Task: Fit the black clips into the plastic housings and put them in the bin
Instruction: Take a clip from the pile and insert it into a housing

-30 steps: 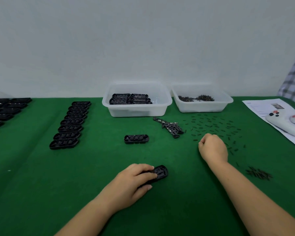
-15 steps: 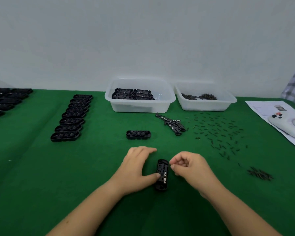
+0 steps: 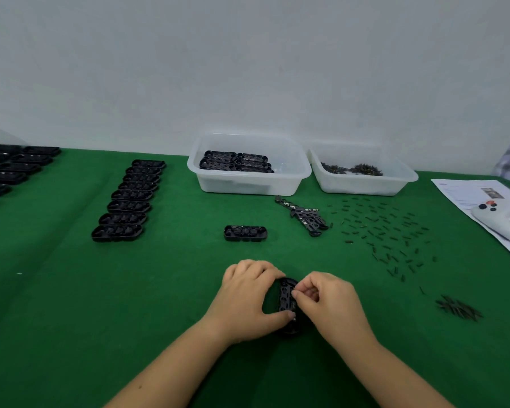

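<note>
A black housing (image 3: 286, 301) is gripped end to end between the curled fingers and thumb of the left hand (image 3: 248, 298), well in front of the bin (image 3: 249, 184). Something small is pinched against its right edge by the right hand (image 3: 327, 301); what it is cannot be told.
</note>
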